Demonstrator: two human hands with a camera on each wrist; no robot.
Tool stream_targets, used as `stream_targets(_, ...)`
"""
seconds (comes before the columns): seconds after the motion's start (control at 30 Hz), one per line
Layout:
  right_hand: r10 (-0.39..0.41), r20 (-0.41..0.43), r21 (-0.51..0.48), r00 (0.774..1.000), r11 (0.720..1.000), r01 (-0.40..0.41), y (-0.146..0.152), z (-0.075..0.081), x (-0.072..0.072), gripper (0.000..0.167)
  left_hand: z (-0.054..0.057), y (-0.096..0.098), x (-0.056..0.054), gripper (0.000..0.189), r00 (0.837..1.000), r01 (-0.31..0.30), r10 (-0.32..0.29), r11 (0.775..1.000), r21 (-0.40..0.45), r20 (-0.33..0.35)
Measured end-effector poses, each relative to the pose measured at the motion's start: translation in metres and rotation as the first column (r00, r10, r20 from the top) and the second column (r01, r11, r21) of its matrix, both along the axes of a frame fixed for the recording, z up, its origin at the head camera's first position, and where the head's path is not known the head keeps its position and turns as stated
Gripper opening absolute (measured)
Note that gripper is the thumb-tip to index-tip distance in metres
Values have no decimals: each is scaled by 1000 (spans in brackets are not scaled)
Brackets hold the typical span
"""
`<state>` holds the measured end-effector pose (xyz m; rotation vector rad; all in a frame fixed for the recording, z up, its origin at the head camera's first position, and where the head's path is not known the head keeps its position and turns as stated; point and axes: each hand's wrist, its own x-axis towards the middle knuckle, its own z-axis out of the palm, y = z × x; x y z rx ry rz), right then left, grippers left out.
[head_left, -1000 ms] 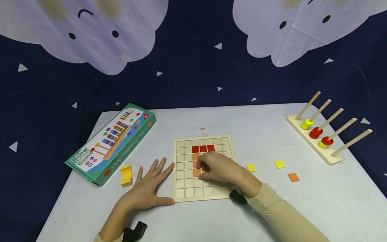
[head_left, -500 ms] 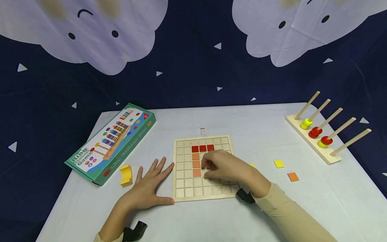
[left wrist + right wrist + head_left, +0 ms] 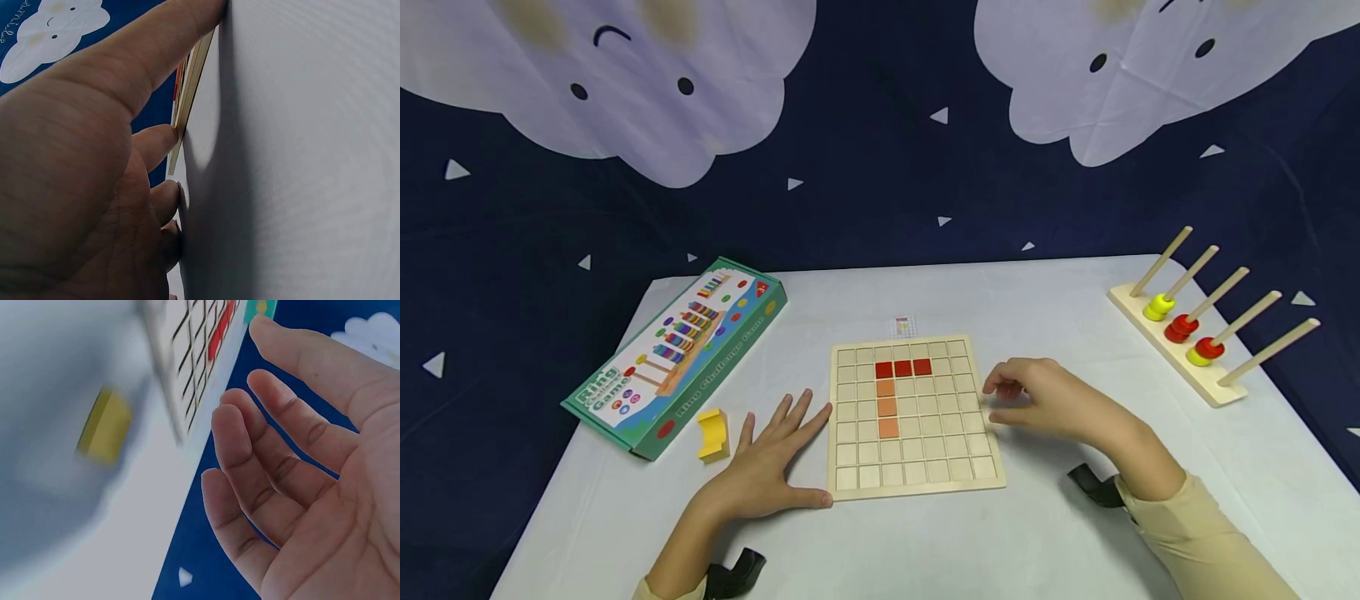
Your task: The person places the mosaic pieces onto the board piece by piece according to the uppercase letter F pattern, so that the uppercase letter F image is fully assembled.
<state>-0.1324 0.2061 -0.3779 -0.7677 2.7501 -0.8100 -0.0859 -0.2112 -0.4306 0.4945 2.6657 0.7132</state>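
A square wooden grid board [image 3: 936, 448] lies mid-table. Three red tiles [image 3: 902, 368] form a row in its upper part, with three orange tiles [image 3: 887, 407] in a column below the leftmost one. My left hand [image 3: 762, 473] rests spread on the table, thumb tip and index finger at the board's left edge. Just off the board's right side, my right hand [image 3: 1056, 398] hovers with loosely bent fingers, nothing between them. Below it, a blurred yellow tile [image 3: 107, 428] lies on the table in the right wrist view; the hand and forearm hide the loose tiles in the head view.
A green ring game box [image 3: 677, 354] lies at the back left, with a yellow curved block [image 3: 713, 435] beside it. At the right stands a wooden peg rack [image 3: 1213, 385] bearing red and yellow rings. A small printed card [image 3: 903, 327] lies behind the board.
My right hand has moved right, off the board and over the area of the loose tiles, uncovering the grid and the orange column. My left hand has stayed still.
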Motion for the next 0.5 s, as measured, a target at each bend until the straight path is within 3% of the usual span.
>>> stream_targets(0.3,-96,-9,69,995,993,96,54,-1,13,33,0,0,0,117,1000,-1,1,1000,-3,12)
stream_targets(0.5,-187,80,98,979,979,179,91,-7,25,40,0,1,0,117,1000,-4,4,1000,-3,10)
